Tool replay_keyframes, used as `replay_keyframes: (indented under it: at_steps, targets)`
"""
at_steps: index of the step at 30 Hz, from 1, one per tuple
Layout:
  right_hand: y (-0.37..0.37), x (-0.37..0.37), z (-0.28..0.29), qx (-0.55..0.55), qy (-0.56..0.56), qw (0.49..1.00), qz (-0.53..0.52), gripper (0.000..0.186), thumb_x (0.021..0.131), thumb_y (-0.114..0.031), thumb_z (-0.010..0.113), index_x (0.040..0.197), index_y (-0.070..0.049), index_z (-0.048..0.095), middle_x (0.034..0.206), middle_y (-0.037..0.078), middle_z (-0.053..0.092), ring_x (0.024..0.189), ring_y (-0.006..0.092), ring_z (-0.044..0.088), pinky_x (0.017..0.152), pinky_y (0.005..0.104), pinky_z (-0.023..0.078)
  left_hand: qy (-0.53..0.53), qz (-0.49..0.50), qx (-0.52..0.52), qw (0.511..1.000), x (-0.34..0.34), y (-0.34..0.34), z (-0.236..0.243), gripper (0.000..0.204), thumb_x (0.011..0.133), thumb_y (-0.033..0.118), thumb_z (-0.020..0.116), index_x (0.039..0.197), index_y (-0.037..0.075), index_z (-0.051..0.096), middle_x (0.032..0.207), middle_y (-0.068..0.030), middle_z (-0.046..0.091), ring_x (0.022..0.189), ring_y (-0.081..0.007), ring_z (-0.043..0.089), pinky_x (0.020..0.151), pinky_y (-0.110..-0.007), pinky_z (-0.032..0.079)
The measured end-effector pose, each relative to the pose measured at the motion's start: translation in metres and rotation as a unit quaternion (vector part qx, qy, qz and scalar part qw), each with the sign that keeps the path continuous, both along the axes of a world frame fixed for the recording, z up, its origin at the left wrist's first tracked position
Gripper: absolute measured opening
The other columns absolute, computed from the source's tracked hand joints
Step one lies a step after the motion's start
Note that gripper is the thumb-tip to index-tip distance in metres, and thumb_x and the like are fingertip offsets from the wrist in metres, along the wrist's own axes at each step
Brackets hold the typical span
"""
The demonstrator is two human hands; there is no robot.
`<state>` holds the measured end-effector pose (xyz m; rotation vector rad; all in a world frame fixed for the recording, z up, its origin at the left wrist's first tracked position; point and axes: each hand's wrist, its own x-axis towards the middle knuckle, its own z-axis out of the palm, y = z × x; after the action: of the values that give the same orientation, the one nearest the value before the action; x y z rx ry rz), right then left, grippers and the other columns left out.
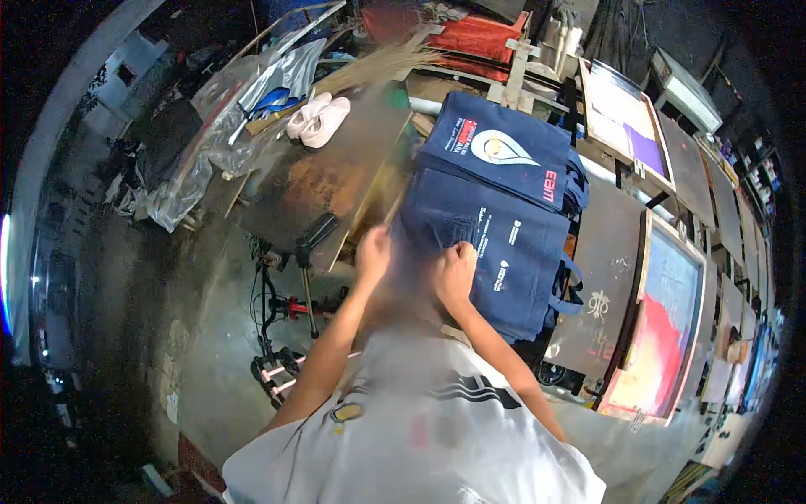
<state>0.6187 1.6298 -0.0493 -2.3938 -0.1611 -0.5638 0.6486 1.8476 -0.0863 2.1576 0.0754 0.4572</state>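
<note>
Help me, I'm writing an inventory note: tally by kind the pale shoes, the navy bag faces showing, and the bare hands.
Pale pink shoes: 2
Printed navy-blue fabric bag faces: 2
Bare hands, left hand and right hand: 2
Total: 6

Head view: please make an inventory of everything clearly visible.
Flat fabric bags: two uppermost, navy, centre-right.
Rough flat tabletop: one, brown, upper left.
Low shoes: two, pale pink, on tabletop.
Wood-framed rectangular panels: two nearest, multicoloured, right.
Crumpled plastic sheeting: one heap, clear, upper left.
Glossy sheets: count unclear, red, top.
Bicycle-like object: one, black-red, centre-left.
Striped shirt: one, white and black, bottom.
Left hand: one, bare, beside bags.
Right hand: one, bare, at nearer bag.
</note>
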Motion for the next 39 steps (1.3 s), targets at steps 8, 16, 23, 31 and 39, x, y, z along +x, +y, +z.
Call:
replay_keyframes:
  at_steps: [8,16,23,31,39]
  targets:
    - [-0.005,0.001,0.0,0.044,-0.01,0.999,-0.002,0.013,0.081,-0.007,0.06,0.091,0.001,0.063,0.108,0.019,0.054,0.098,0.0373,0.052,0.084,0.047,0.042,0.104,0.106,0.183,0.972,-0.066,-0.008,0.013,0.029,0.082,0.023,0.079,0.105,0.008,0.069,0.092,-0.0088,0.07,0.08,-0.0317,0.068,0.073,-0.044,0.054]
    - [-0.002,0.0,-0.001,0.036,-0.028,0.999,0.003,0.014,0.081,-0.006,0.06,0.091,0.003,0.064,0.107,0.021,0.055,0.099,0.0385,0.053,0.085,0.0468,0.043,0.094,0.043,-0.018,0.995,-0.048,0.009,-0.045,0.024,0.085,0.026,0.077,0.09,0.003,0.073,0.075,-0.0133,0.07,0.069,-0.0306,0.068,0.065,-0.039,0.051]
    - [-0.004,-0.002,-0.001,0.01,0.003,1.0,0.007,0.02,0.083,-0.012,0.061,0.097,0.001,0.064,0.112,0.019,0.054,0.103,0.0372,0.052,0.087,0.0474,0.043,0.163,-0.077,0.097,0.979,-0.016,-0.017,0.0,0.044,0.094,0.043,0.063,0.087,0.001,0.071,0.077,-0.0188,0.069,0.072,-0.0335,0.068,0.07,-0.042,0.048]
    - [-0.002,-0.003,0.007,0.006,-0.022,1.0,0.008,0.017,0.082,-0.012,0.062,0.095,0.0,0.064,0.11,0.018,0.055,0.1,0.0367,0.053,0.084,0.0471,0.044,0.219,-0.084,-0.201,0.951,0.008,-0.02,-0.046,0.038,0.097,0.038,0.061,0.126,0.013,0.061,0.12,-0.0072,0.067,0.108,-0.0266,0.064,0.095,-0.044,0.045]
    - [0.0,-0.004,0.009,0.016,-0.042,0.999,-0.009,0.012,0.078,-0.006,0.061,0.086,0.002,0.065,0.103,0.02,0.057,0.096,0.0369,0.055,0.083,0.0454,0.046,0.313,0.015,-0.481,0.819,0.012,-0.004,0.002,0.052,0.087,0.016,0.074,0.134,0.012,0.052,0.121,-0.0083,0.059,0.099,-0.0225,0.059,0.078,-0.05,0.043]
